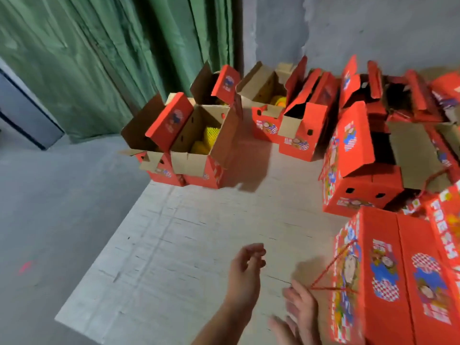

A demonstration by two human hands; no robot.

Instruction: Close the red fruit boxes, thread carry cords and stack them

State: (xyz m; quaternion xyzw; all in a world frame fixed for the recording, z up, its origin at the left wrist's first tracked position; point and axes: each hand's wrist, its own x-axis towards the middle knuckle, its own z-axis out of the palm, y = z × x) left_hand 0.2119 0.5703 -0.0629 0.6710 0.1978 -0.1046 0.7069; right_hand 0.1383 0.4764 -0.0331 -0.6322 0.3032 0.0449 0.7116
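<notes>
Pulling a thin red cord [331, 270] taut, the right hand [302, 312] has its grip hooked on the loop at a closed red box [388, 277]; the left hand [245, 267] hovers loosely curled, holding nothing, over bare corrugated cardboard sheet [186, 240] ringed by open-flapped boxes [196, 145].

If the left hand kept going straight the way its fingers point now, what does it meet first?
Probably nothing close: the left hand points up the bare cardboard sheet. The open boxes at its far end come first, though depth is hard to judge.
</notes>
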